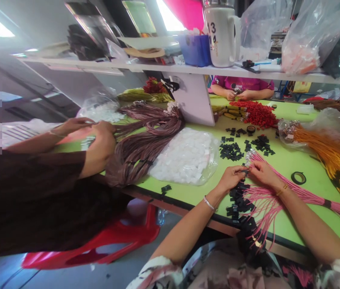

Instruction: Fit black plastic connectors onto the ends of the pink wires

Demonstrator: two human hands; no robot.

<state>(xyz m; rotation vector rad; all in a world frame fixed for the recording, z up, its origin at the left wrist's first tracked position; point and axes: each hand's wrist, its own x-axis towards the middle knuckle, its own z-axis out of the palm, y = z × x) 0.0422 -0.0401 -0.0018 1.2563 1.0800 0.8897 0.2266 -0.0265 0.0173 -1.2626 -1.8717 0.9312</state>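
Note:
My left hand (232, 177) is closed in a pinch at the table's front, with a small black plastic connector (245, 165) at its fingertips. Close beside it, my right hand (263, 174) is closed over the silver-tipped ends of pink wires (301, 188); its fingertips seem to pinch one wire, though the fingers partly cover it. The pink bundle runs off to the right, bound with black tape, and loose pink wires fan out below my right wrist. Black connectors (238, 200) joined to pink wires lie in a row under my hands, spilling over the table edge.
Loose black connectors (232, 150) and a tape roll (298, 178) lie nearby. A bag of white connectors (185, 156) and brown wires (146, 148) are left, orange wires (323, 144) right. A co-worker's hands (103, 136) work at left; another person (242, 86) sits opposite, beneath a shelf (158, 67).

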